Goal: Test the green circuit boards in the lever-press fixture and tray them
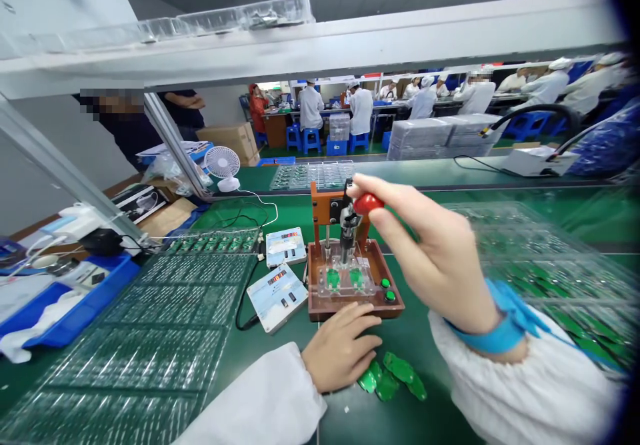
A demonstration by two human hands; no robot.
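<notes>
My right hand [425,238] pinches the red ball knob [369,204] of a lever on a small press [327,206] with an orange frame and brown base. Under the press head, a clear fixture plate [345,288] carries two green circuit boards [356,278]. In front of the base my left hand [345,348] rests palm down, its fingers stretched out and holding nothing I can see. Beside its fingertips lies a small pile of green circuit boards [397,372], partly overlapping. Two green buttons [387,290] sit at the base's right corner.
Two white control boxes with red digits [278,296] stand left of the press. Clear trays [145,325] cover the left bench; trays with green boards [565,285] lie at right. A white fan [223,165] stands behind. A shelf [320,48] crosses overhead. Several people work in the background.
</notes>
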